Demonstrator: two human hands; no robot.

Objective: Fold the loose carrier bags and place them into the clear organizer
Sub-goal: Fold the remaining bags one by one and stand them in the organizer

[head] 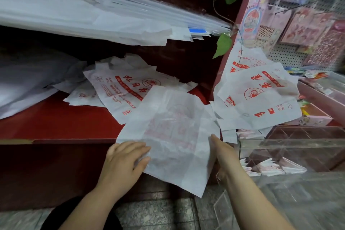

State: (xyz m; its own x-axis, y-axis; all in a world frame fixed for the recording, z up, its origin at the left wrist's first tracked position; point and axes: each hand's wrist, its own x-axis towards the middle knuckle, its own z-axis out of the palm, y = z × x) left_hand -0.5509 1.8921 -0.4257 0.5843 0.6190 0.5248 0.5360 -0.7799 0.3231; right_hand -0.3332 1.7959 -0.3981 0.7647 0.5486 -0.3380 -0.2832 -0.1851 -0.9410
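Note:
A white carrier bag point(173, 132) with faint red print lies spread over the front edge of the red shelf point(56, 121). My left hand point(125, 160) holds its left edge, thumb under the film and fingers on top. My right hand point(224, 155) holds the bag's right edge, its fingers hidden beneath the bag. More loose bags with red print lie in a pile behind point(119, 89) and in a second pile to the right point(261, 99). The clear organizer point(291, 145) stands at the right and holds several folded bags point(270, 169).
A thick stack of white bags point(93, 15) hangs over the shelf above. A red upright post point(229, 43) with a green vine divides the shelf from a pegboard display of pink packets point(308, 24). Grey stone floor point(158, 213) lies below.

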